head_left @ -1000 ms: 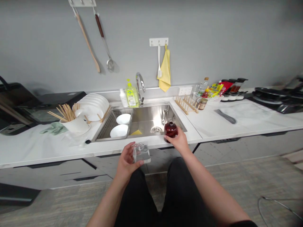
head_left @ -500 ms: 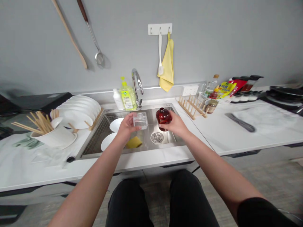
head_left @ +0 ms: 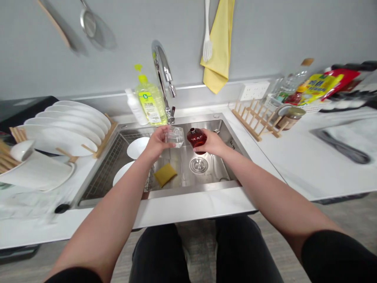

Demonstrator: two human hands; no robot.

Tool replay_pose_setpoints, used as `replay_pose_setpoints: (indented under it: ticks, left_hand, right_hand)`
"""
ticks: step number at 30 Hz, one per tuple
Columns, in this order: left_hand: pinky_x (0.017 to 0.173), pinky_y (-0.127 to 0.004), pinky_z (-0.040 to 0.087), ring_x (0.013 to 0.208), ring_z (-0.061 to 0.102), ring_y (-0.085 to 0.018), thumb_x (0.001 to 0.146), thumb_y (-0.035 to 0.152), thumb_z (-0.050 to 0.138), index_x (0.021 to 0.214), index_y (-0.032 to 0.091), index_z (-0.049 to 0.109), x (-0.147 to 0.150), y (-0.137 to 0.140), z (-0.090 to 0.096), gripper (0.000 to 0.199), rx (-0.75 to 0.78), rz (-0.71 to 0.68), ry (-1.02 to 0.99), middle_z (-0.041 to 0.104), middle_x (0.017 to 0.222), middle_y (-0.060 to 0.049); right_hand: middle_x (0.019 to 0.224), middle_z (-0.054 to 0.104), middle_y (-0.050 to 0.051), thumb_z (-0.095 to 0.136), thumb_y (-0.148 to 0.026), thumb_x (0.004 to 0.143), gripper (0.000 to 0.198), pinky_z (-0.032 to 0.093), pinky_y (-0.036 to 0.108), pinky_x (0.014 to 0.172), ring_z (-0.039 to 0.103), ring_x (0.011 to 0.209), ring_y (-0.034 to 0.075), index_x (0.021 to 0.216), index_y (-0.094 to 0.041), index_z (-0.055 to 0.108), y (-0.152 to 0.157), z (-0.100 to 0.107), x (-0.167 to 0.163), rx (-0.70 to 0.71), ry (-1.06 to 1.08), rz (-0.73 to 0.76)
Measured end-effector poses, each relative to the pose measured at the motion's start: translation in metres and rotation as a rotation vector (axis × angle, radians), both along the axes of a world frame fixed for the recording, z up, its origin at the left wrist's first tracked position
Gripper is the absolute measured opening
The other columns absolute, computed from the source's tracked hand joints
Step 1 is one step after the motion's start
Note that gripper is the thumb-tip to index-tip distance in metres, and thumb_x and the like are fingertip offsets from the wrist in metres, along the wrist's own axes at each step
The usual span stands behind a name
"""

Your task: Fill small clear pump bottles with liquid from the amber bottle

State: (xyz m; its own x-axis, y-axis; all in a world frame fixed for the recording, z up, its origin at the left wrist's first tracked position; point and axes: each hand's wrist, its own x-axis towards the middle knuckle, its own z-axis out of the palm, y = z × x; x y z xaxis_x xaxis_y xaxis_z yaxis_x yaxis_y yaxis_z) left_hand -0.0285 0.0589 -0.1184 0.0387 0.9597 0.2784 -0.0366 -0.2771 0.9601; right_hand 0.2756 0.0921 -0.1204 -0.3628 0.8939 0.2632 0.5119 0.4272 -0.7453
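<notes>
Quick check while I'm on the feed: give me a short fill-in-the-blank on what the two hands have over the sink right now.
1. The left hand holds a clear ____ container above the sink.
2. The right hand holds a small dark ____ bottle.
3. On the sink floor, left of the drain, lies a ____ sponge.
4. The white plates stand in a wooden rack to the ____ of the sink.

Missing words: glass; red; yellow; left

Grey wall (head_left: 294,35), white counter (head_left: 294,165)
</notes>
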Motion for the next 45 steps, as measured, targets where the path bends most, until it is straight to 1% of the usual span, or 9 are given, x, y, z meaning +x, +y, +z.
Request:
replay_pose_setpoints:
  ticks: [3, 7, 10, 17, 24, 29, 35, 41, 45]
  left_hand:
    - [0.098, -0.043, 0.064, 0.105, 0.075, -0.024, 0.055, 0.015, 0.108, 0.135, 0.020, 0.073, -0.002, -0.006, -0.001, 0.088, -0.010, -0.045, 0.033, 0.077, 0.130, -0.008]
    - [0.101, -0.045, 0.063, 0.106, 0.075, -0.025, 0.056, 0.015, 0.109, 0.141, 0.020, 0.072, -0.001, -0.011, 0.000, 0.092, -0.010, -0.094, 0.015, 0.077, 0.132, -0.010]
    - [0.101, -0.043, 0.062, 0.108, 0.075, -0.025, 0.057, 0.014, 0.109, 0.143, 0.021, 0.071, 0.000, -0.013, 0.000, 0.095, -0.010, -0.107, 0.000, 0.077, 0.131, -0.008]
    - [0.097, -0.038, 0.061, 0.104, 0.075, -0.022, 0.052, 0.014, 0.110, 0.128, 0.024, 0.070, -0.001, -0.014, 0.002, 0.086, 0.007, -0.053, -0.023, 0.077, 0.124, -0.004]
    - [0.104, -0.043, 0.061, 0.111, 0.076, -0.027, 0.052, 0.018, 0.111, 0.130, 0.023, 0.075, -0.001, -0.015, 0.005, 0.087, 0.033, -0.029, 0.017, 0.081, 0.123, -0.006]
    - [0.110, -0.048, 0.061, 0.122, 0.076, -0.032, 0.056, 0.025, 0.113, 0.136, 0.023, 0.079, -0.003, -0.014, 0.003, 0.087, 0.055, -0.042, 0.037, 0.082, 0.131, -0.010]
    - [0.110, -0.050, 0.063, 0.124, 0.077, -0.034, 0.058, 0.029, 0.114, 0.141, 0.025, 0.081, -0.006, -0.012, -0.001, 0.089, 0.041, -0.045, 0.033, 0.081, 0.136, -0.010]
    - [0.128, -0.059, 0.055, 0.142, 0.071, -0.038, 0.066, 0.034, 0.113, 0.147, 0.025, 0.081, -0.007, -0.014, 0.001, 0.087, 0.092, -0.039, 0.092, 0.080, 0.144, -0.012]
    - [0.130, -0.060, 0.053, 0.143, 0.071, -0.038, 0.067, 0.036, 0.113, 0.149, 0.025, 0.080, -0.007, -0.014, 0.002, 0.089, 0.081, -0.045, 0.102, 0.079, 0.145, -0.013]
  right_hand:
    - [0.126, 0.088, 0.007, 0.109, -0.025, 0.067, 0.082, 0.065, 0.053, 0.110, 0.084, 0.116, 0.034, 0.142, -0.020, 0.077, -0.006, 0.001, -0.002, 0.006, -0.020, 0.033]
    - [0.121, 0.089, 0.007, 0.108, -0.023, 0.069, 0.077, 0.067, 0.052, 0.107, 0.085, 0.112, 0.033, 0.140, -0.021, 0.078, -0.011, 0.002, -0.002, -0.004, -0.034, 0.055]
    - [0.120, 0.089, 0.006, 0.107, -0.022, 0.070, 0.073, 0.068, 0.051, 0.105, 0.085, 0.109, 0.033, 0.137, -0.021, 0.079, -0.012, 0.003, 0.000, -0.004, -0.036, 0.073]
    - [0.123, 0.089, 0.007, 0.106, -0.025, 0.069, 0.076, 0.067, 0.055, 0.108, 0.085, 0.114, 0.036, 0.139, -0.025, 0.077, -0.011, 0.004, 0.001, -0.046, -0.004, 0.115]
    - [0.124, 0.088, 0.007, 0.106, -0.025, 0.067, 0.075, 0.065, 0.050, 0.105, 0.084, 0.110, 0.033, 0.137, -0.024, 0.077, -0.013, 0.004, 0.000, -0.038, -0.018, 0.146]
    - [0.120, 0.088, 0.006, 0.105, -0.024, 0.066, 0.074, 0.065, 0.046, 0.101, 0.083, 0.106, 0.031, 0.134, -0.024, 0.077, -0.012, 0.002, 0.000, -0.061, -0.003, 0.159]
    - [0.121, 0.087, 0.006, 0.107, -0.024, 0.066, 0.072, 0.063, 0.044, 0.099, 0.083, 0.107, 0.031, 0.131, -0.024, 0.077, -0.011, 0.003, 0.000, -0.057, -0.031, 0.145]
    - [0.120, 0.087, 0.005, 0.106, -0.024, 0.068, 0.068, 0.061, 0.042, 0.097, 0.081, 0.107, 0.030, 0.129, -0.023, 0.078, -0.012, 0.004, 0.001, -0.035, -0.034, 0.158]
    - [0.120, 0.087, 0.005, 0.105, -0.024, 0.068, 0.070, 0.061, 0.044, 0.100, 0.082, 0.108, 0.030, 0.132, -0.023, 0.078, -0.011, 0.002, 0.001, -0.034, -0.026, 0.151]
